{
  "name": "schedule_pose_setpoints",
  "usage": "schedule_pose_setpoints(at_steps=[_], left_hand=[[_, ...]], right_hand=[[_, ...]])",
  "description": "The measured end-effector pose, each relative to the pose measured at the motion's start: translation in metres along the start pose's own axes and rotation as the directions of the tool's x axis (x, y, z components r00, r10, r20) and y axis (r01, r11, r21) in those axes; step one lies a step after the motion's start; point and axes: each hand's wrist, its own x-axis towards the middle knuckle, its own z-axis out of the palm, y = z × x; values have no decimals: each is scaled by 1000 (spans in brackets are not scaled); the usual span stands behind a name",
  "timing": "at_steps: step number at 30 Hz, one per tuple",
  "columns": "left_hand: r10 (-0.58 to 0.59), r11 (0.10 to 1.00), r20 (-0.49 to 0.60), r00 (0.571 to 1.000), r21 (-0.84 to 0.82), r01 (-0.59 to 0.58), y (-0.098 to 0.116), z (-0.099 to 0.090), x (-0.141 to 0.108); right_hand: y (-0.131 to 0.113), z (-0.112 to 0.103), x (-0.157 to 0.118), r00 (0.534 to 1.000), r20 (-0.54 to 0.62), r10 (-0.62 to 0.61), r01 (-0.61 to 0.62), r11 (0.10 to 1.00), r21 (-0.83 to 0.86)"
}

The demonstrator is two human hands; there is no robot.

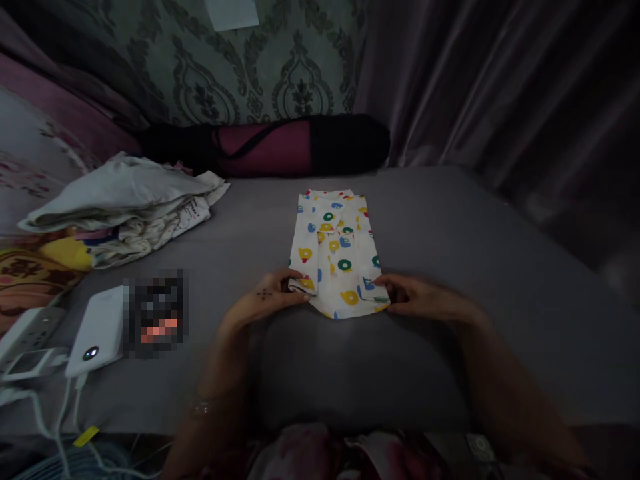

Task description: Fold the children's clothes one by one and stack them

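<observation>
Small printed shirt (pixel 345 263) lies flat between the two hands, long sides turned in, collar end away from them, curved hem nearest. Left hand (pixel 270 293): thumb and fingers nearly closed, pinching the near left corner where the left flap (pixel 303 285) lifts slightly. Right hand (pixel 423 298): fingers partly curled, index on the right flap (pixel 374 289), thumb at the near corner; can't tell if that pinch is actually closed on cloth. Main risk, my read: uneven pull. If one hand drags harder or lifts first, the folded sides likely skew or spring open, since only finger pressure seems to hold the near corners. Thin-looking cloth may also bunch at the hem if both hands push away from the body. Second risk: the left pinch might catch only the top layer, leaving the lower one behind. Shirt sits directly on the grey bed sheet (pixel 505 300); if that rucks under the wrists, creases could carry into the fold. Further out: clothes pile (pixel 135 207) is beyond the left hand to its left, power bank (pixel 100 327) well left of it with cables (pixel 61 417) running toward the body; a wide left sweep could snag those. Long bag (pixel 267 147) lies beyond both hands, curtain (pixel 440 87) past the right, both out of the way.
</observation>
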Motion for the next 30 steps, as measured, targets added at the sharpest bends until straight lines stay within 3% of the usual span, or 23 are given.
schedule_pose_setpoints(at_steps=[3,5,11,16,21,26,30], left_hand=[[-34,997,46,998,-68,37,-2,-3,-2],[-21,1000,30,999,-14,21,-5,-5,-3],[28,987,-121,992,160,-9,-13,-7,5],[92,986,-218,972,159,-57,-11,-4,13],[54,994,-446,893,105,-7,-16,1,22],[-31,994,-468,883,-105,-21,-18,8,30],[-24,989,-486,874,-142,-51,-18,13,33]], right_hand=[[2,2,2,1000,-23,-11,10,998,-63],[2,3,4,999,-35,-18,15,996,-88],[3,1,10,992,-97,-85,71,988,-137],[8,-1,14,974,-194,-117,97,989,-107],[17,1,27,907,-411,-91,68,995,-70],[22,9,45,787,-611,-79,-2,991,-131],[24,15,50,744,-667,-54,-118,970,-210]])
